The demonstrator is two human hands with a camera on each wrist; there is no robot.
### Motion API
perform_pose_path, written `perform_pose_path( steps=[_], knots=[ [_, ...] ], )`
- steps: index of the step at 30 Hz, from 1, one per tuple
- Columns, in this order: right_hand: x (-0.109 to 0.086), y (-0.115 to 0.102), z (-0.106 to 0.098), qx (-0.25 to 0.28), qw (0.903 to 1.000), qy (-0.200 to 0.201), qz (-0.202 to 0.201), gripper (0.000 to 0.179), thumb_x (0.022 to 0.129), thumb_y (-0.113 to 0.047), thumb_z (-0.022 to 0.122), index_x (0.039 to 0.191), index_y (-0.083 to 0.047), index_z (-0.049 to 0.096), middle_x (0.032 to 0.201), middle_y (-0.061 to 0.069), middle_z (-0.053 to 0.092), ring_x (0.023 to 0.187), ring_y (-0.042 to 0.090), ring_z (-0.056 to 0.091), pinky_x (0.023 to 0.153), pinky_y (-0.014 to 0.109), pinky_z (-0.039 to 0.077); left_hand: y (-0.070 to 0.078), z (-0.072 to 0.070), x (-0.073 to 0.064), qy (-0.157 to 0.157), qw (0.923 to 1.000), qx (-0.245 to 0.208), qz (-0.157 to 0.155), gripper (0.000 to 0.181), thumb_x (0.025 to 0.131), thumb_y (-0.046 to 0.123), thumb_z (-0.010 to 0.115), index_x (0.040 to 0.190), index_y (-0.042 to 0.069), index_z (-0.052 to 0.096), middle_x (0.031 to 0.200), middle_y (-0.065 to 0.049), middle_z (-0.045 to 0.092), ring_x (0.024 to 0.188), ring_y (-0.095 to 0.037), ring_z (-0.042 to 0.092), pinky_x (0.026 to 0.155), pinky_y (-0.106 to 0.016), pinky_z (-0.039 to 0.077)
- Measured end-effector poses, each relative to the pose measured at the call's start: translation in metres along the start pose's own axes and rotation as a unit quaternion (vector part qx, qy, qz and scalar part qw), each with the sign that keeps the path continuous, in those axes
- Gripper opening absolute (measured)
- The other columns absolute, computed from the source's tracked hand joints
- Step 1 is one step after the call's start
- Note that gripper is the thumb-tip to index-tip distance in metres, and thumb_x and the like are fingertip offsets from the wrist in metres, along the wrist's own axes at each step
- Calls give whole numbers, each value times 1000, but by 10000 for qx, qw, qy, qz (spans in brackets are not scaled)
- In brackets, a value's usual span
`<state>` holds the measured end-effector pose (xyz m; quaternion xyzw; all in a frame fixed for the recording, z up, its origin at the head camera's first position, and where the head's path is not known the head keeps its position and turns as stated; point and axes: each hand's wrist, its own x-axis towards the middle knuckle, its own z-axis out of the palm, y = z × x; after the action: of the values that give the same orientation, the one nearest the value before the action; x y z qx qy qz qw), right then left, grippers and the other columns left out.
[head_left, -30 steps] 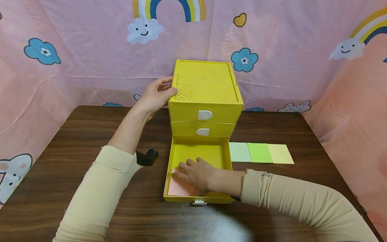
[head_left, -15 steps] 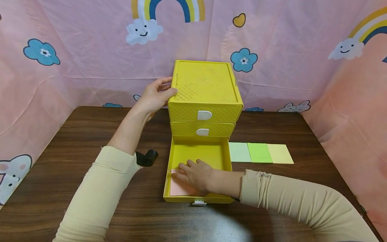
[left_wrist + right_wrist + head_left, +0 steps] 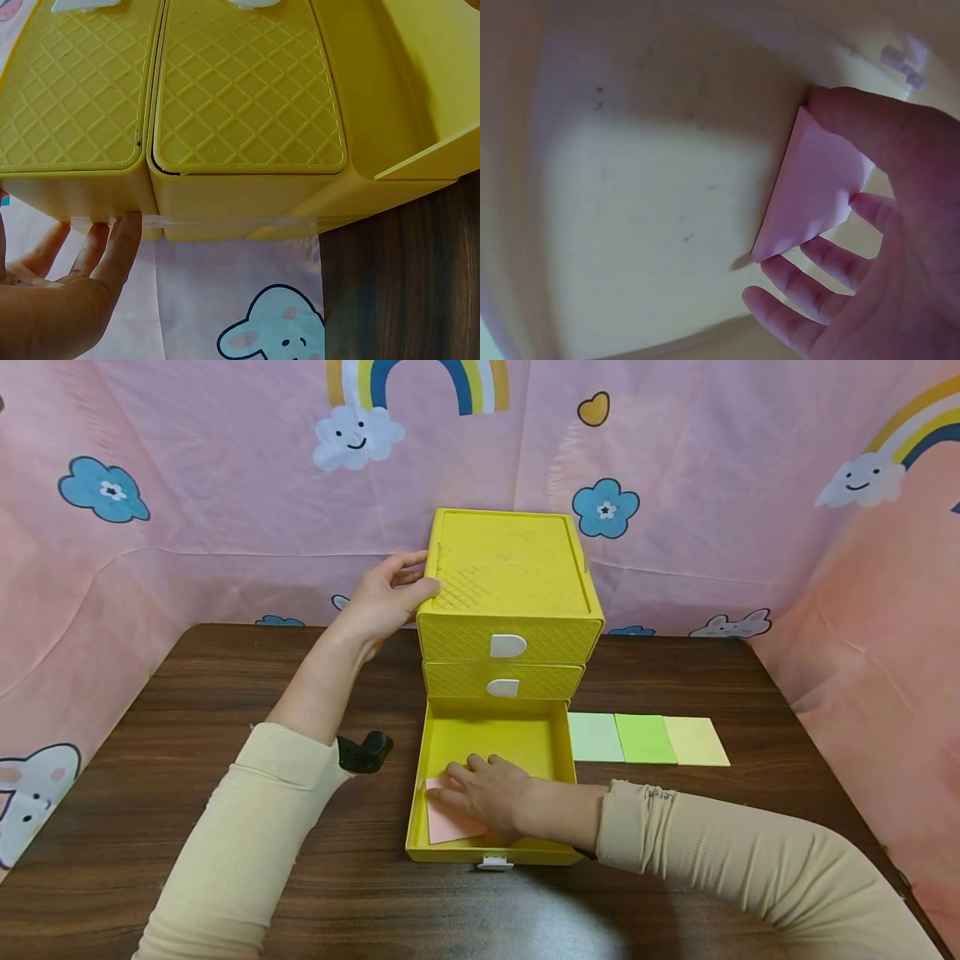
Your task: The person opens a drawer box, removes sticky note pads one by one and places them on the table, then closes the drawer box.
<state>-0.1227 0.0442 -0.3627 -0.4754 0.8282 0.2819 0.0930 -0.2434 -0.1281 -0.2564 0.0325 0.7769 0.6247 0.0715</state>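
A yellow three-drawer box (image 3: 510,560) stands on the table with its bottom drawer (image 3: 498,731) pulled out. At its upper left, my left hand (image 3: 382,597) steadies it, thumb over the top edge and fingers against the side. In the left wrist view, those fingertips (image 3: 129,225) touch the side wall. Inside the open drawer, my right hand (image 3: 491,797) holds a pink sticky note pad (image 3: 450,822) by its edges. The right wrist view has the thumb at one edge of the pad (image 3: 817,180) and fingers at the opposite edge; the hand partly covers it.
Right of the drawer, a pale mint pad (image 3: 596,737), a bright green pad (image 3: 646,739) and a pale yellow pad (image 3: 696,742) lie in a row. The upper drawers have white handles (image 3: 508,646) and are closed. A patterned pink cloth (image 3: 247,485) hangs behind the table.
The pink pad has shifted slightly right in the drawer and turned a little, with the right hand moving slightly along. The left hand and the drawer box have stayed put.
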Motion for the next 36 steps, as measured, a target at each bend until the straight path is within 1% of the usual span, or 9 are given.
perform_pose_path(
  steps=[6, 8, 11, 14, 18, 21, 26, 31, 36],
  knots=[
    [0, 0, 2, -51, 9999, 91, 66, 79, 81, -58, 58, 146, -36, 19, 133, -3, 34, 109, 16, 45, 83, 25, 45, 0, -1, -1, -20, 10000, 15, 14, 58, 92, 22, 54, 145, 20, 30, 145, -7, 33, 123, -21, 44, 95, -37, 45],
    [0, 0, 2, -121, 9999, 97, 66, 80, 80, -59, 58, 145, -36, 19, 133, -2, 34, 108, 16, 45, 83, 24, 46, 0, -1, -1, -21, 10000, 14, 18, 58, 92, 22, 54, 145, 20, 30, 145, -7, 32, 123, -20, 44, 95, -36, 45],
    [1, 0, 2, -192, 9998, 61, 41, 80, 80, -58, 59, 145, -35, 19, 132, -1, 35, 107, 17, 45, 83, 23, 46, 1, -1, -1, -30, 10000, 12, 3, 58, 92, 22, 54, 145, 20, 30, 145, -7, 33, 123, -21, 45, 95, -36, 45],
    [1, 1, 2, -143, 9999, 54, 25, 79, 80, -55, 61, 145, -34, 21, 132, 0, 36, 107, 18, 45, 83, 24, 47, 1, 0, 0, -36, 10000, 5, -13, 58, 92, 22, 54, 145, 21, 30, 145, -6, 33, 122, -21, 46, 95, -36, 46],
    [0, 3, 1, -108, 9999, 80, 49, 79, 79, -52, 63, 144, -32, 23, 132, 1, 37, 106, 20, 45, 82, 24, 47, 2, 0, 0, -19, 10000, 23, -25, 57, 92, 22, 54, 144, 22, 31, 145, -6, 32, 124, -19, 43, 95, -36, 45],
    [-1, 5, -1, -142, 9998, 82, 58, 82, 78, -54, 63, 145, -31, 22, 131, 2, 38, 106, 20, 45, 81, 24, 47, 2, -1, 0, 3, 10000, 64, -31, 58, 92, 23, 54, 144, 22, 31, 145, -6, 32, 125, -19, 42, 95, -36, 45],
    [-3, 10, -3, -69, 9999, 87, 62, 86, 77, -54, 64, 146, -29, 20, 126, 4, 40, 103, 19, 44, 78, 22, 47, 2, -1, 0, 10, 10000, 63, -23, 58, 92, 23, 55, 144, 22, 31, 144, -6, 33, 123, -20, 44, 95, -36, 45],
    [-6, 14, -3, 43, 9998, 192, 37, 86, 77, -53, 64, 147, -27, 21, 124, 4, 41, 101, 20, 44, 74, 22, 48, 1, 0, 0, 10, 10000, 55, -26, 57, 92, 24, 55, 144, 22, 31, 144, -6, 34, 122, -20, 45, 95, -37, 46],
    [-12, 18, -4, 246, 9985, 484, -28, 82, 75, -51, 66, 144, -26, 28, 120, 5, 43, 96, 21, 44, 74, 24, 48, 1, 0, 1, 2, 10000, 42, -54, 57, 92, 24, 55, 144, 23, 32, 144, -5, 34, 122, -20, 46, 94, -37, 46]
  ],
)
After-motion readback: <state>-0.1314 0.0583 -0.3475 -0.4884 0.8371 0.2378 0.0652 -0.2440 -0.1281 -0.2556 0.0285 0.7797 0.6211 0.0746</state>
